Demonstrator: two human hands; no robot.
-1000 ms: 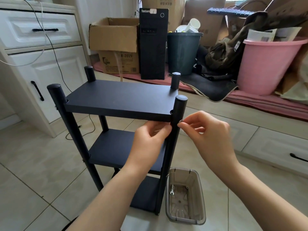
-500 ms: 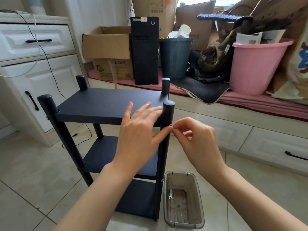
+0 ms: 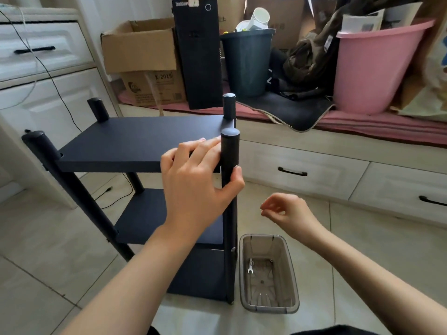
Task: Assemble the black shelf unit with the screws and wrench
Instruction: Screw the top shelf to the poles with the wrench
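Having left the post (image 3: 229,163), the right hand (image 3: 287,211) hangs loosely curled and empty beside it, suggesting the screw is started, while the left hand (image 3: 193,182) now grips the post.

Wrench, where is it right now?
The wrench lies inside the clear plastic tub on the floor, right of the shelf unit's front post, below the right hand.

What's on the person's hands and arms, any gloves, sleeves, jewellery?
Nothing visible. Left hand and right hand are bare: no gloves, rings, watch or wristbands. Both forearms are uncovered to the frame edge, no sleeves showing. Fingers have short, unpainted nails.
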